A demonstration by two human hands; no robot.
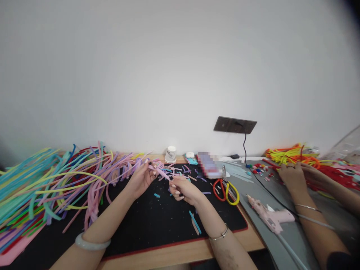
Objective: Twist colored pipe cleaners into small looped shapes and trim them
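A pale purple pipe cleaner [162,173] stretches between my two hands above the black mat [135,225]. My left hand [143,178] pinches its upper left end, and my right hand [184,190] closes on the lower right end, fingers curled. Beyond my hands, short cut bits of pipe cleaner [184,170] lie scattered over the mat. To the left of my left hand, pink and purple pipe cleaners [97,191] spread in a loose heap. Scissors [225,192] with one red and one yellow handle rest to the right of my right hand.
A white cup [170,154] stands by the wall, near a phone [209,165]. A pink glue gun [270,215] lies on the grey mat at right, its black cord [267,191] nearby. At far right, a co-worker's hands [295,178] handle things beside orange and yellow pipe cleaners [289,154].
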